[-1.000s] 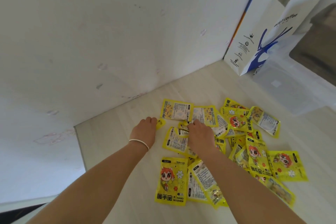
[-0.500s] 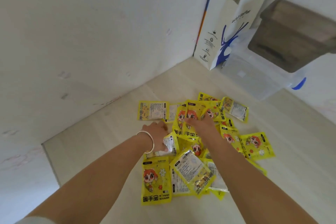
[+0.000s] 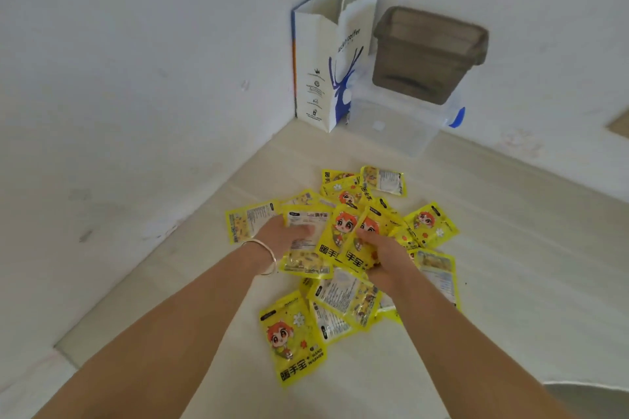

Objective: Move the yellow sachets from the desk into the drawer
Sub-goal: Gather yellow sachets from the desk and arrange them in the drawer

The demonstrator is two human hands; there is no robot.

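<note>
1. Pale wood desk (image 3: pixel 493 248) fills the lower half of the frame, set into a corner of white walls (image 3: pixel 119 78) that carry faint pink and grey marks.
2. Nearest the camera, low centre, one yellow sachet (image 3: pixel 294 338) lies face up on the desk, showing a red-haired cartoon figure, with its top edge tucked under the rest of the pile.
3. Two bare forearms reach up from the bottom edge toward the middle of the frame; the left wrist wears a thin bangle (image 3: pixel 265 257).
4. Left hand (image 3: pixel 282 236) grasps a sachet (image 3: pixel 306 245) that shows its printed back, fingers across its front face.
5. Right hand (image 3: pixel 384 250) grips a small bundle of face-up sachets (image 3: pixel 350 241), fingers curled over them; this bundle touches the one in the left hand.
6. Around and beneath both hands the remaining pile of sachets (image 3: pixel 425 224) is spread over the desk at centre frame, overlapping, some face up and some face down.
7. Farther back, in the corner at upper centre, a white paper bag (image 3: pixel 326 61) with a blue deer design stands upright.
8. Just right of the bag sits a clear plastic box (image 3: pixel 398 126) with a blue latch, and a brown tinted tub (image 3: pixel 425 54) rests on top of it.
</note>
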